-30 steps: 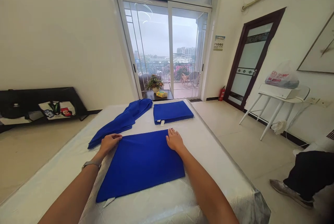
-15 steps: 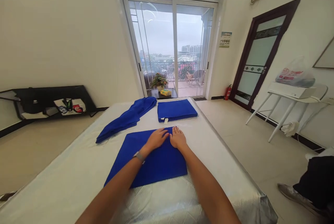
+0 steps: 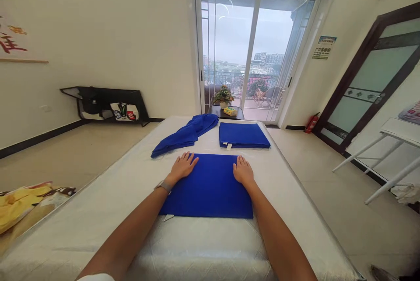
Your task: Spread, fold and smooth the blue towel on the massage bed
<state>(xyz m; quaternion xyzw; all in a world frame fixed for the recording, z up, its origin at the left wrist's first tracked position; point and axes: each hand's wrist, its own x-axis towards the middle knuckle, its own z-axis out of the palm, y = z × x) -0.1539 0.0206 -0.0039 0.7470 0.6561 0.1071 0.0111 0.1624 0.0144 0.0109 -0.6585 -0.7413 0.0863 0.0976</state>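
Observation:
A folded blue cloth (image 3: pixel 211 187) lies flat before me on the plastic-covered mattress (image 3: pixel 210 246), a white tag showing at its near left edge. My left hand (image 3: pixel 183 166) rests open on the far left corner, fingers stretched forward. At the far right corner my right hand (image 3: pixel 243 170) lies open, palm down. Beyond them is a neat stack of folded blue cloth (image 3: pixel 245 134) with a white tag at its front. Left of that stack, a loosely bunched blue cloth (image 3: pixel 185 134) lies at a slant.
Past the mattress stands a small dark table (image 3: pixel 215 111) with a flower pot and a yellow tissue pack (image 3: pixel 230 111). A white stool (image 3: pixel 390 141) is on the right, a fire extinguisher (image 3: pixel 311 123) by the door. Yellow fabric (image 3: pixel 24 202) lies at the left.
My hands have spread apart from the middle of the far edge to its two corners. The cloth now lies squarer to me. The view has turned left.

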